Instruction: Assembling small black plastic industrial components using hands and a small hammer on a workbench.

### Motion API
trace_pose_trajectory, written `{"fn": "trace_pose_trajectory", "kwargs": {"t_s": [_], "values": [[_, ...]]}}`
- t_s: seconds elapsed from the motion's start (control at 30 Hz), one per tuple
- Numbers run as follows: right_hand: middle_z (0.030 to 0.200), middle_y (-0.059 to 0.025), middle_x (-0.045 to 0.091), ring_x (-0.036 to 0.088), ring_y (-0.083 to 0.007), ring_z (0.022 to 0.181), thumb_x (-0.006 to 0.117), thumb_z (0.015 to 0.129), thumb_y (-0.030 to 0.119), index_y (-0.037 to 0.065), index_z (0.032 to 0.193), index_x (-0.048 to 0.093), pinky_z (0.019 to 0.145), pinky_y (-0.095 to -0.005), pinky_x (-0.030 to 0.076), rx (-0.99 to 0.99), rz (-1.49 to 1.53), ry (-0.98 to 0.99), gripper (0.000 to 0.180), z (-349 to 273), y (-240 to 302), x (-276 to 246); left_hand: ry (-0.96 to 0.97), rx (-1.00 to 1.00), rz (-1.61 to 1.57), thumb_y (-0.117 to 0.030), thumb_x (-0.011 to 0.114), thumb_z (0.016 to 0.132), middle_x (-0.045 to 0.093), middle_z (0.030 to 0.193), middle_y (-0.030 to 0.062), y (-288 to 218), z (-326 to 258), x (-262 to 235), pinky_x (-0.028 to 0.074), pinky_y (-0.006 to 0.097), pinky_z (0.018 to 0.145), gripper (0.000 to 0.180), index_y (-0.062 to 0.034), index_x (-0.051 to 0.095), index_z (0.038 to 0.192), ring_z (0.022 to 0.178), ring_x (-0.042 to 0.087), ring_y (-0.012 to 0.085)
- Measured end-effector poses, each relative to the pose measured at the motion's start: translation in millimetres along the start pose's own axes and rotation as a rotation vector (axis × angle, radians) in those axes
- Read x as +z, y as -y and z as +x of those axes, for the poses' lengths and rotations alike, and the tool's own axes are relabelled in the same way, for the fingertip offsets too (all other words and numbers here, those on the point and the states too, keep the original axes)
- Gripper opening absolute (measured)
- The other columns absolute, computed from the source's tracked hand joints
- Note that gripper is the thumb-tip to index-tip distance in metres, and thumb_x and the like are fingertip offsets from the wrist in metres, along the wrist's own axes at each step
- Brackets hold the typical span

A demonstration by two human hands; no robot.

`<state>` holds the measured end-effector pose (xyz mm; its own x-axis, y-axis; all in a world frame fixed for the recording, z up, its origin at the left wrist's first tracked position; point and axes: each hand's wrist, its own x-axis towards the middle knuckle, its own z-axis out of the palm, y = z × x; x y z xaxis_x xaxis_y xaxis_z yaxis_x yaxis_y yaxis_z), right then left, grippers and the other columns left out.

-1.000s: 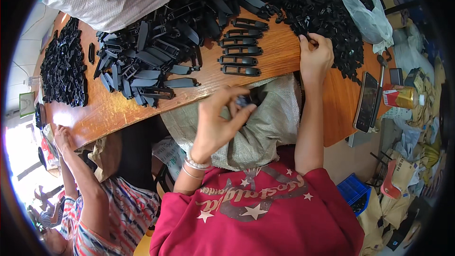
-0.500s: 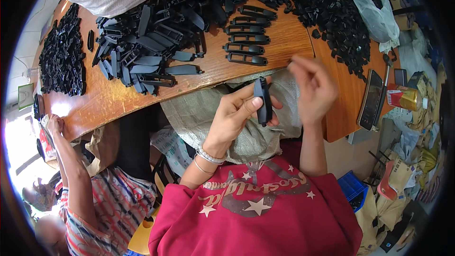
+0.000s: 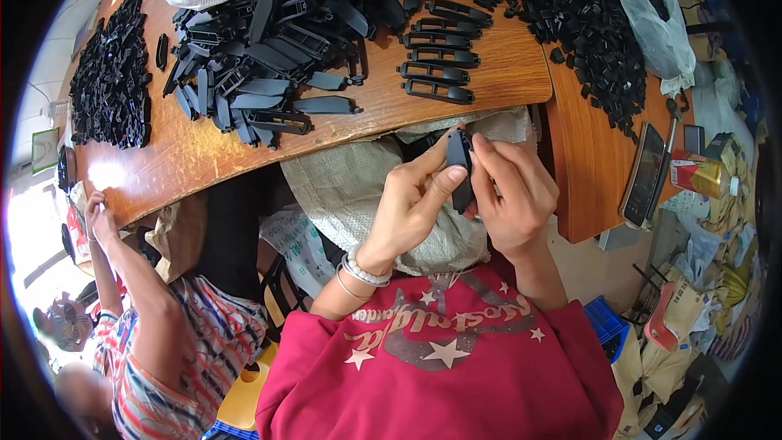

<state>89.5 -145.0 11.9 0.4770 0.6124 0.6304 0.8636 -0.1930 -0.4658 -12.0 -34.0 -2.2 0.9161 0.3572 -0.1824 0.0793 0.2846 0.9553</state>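
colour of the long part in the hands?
The long part looks black to dark grey; head view shows it.

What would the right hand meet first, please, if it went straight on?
Probably the black part in the left hand; the right hand appears to touch it, though depth is unclear.

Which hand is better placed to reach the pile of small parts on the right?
Probably the right hand: it is nearer the pile, on the same side, while the left hand grips the black part.
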Motion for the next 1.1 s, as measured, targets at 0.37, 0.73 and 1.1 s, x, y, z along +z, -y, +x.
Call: {"fn": "trace_pose_trajectory", "kwargs": {"t_s": [0.37,0.73,1.1], "values": [[0.091,-0.0124,0.059,0.059,-0.0275,0.075,0.061,0.074,-0.011,-0.005,0.113,0.064,0.060,-0.0355,0.048,0.067,0.270,0.175,0.040,0.1,0.4,-14.1,0.090,-0.059,-0.129,-0.014,0.054,0.099,0.063,0.081,0.0047,-16.0,0.7,-5.4,0.048,0.022,0.061,0.046,0.0068,0.043,0.139,0.067,0.059,0.0065],[0.105,-0.0056,0.058,0.055,-0.0246,0.088,0.074,0.072,0.007,0.007,0.101,0.064,0.077,-0.0381,0.043,0.114,0.329,0.257,0.031,-2.8,-12.3,6.2,0.252,-0.387,-0.379,-0.022,0.046,0.099,0.052,0.060,0.0034,-6.0,11.6,-44.4,0.029,0.023,0.041,0.034,0.0083,0.062,0.101,0.045,0.041,0.0075],[0.109,-0.0120,0.060,0.057,-0.0301,0.102,0.065,0.086,0.006,0.001,0.100,0.064,0.090,-0.0388,0.044,0.328,-0.118,0.043,0.015,-11.3,-37.3,-31.4,-0.080,0.612,0.922,0.003,0.068,0.079,0.060,0.098,0.0162,-0.7,37.7,-46.7,0.045,0.039,0.077,0.024,0.0026,0.061,0.102,0.088,0.056,0.0341]]}}
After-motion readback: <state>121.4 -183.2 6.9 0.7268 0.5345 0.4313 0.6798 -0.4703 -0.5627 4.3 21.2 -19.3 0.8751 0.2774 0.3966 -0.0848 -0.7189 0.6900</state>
